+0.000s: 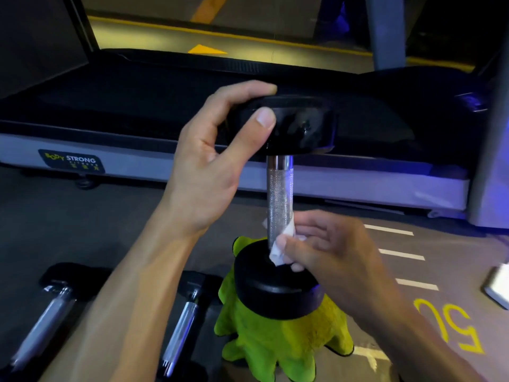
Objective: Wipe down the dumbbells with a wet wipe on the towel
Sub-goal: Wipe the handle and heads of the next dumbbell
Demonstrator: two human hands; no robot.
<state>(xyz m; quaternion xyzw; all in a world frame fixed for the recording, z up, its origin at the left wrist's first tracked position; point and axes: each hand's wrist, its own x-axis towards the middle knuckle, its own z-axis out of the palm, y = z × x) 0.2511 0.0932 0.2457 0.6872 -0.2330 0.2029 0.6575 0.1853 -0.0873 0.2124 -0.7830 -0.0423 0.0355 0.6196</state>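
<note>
Nearest, along the bottom left of the frame, two more dumbbells lay flat on the dark gym floor: one dumbbell at the far left [46,323] and a second dumbbell [180,329] just right of it, both with shiny metal handles and black ends, partly cut off by the lower edge. Both forearms rose from the bottom of the picture.

At lower centre, a bright green towel [278,351] lay bunched on the floor, its fluffy edges spreading in lobes. On it stood the upright dumbbell [279,194], its lower black head resting on the cloth and its upper head at mid-frame. Its heads were round, glossy and black; the handle between them was silver, smooth near the top and knurled below.

Right of the handle's lower end, the right hand [325,244] pinched a crumpled white wet wipe [279,250] between thumb and curled fingers, pressing it against the base of the handle where it met the lower head. The left hand [209,161] gripped the upper head from the left, thumb on the near side and fingers curled over the top.

Yellow numerals [451,326] and white dashes marked the floor at the lower right. Beyond, a treadmill [137,166] with a grey side rail and a "Body Strong" label ran across the frame, its black belt above.
</note>
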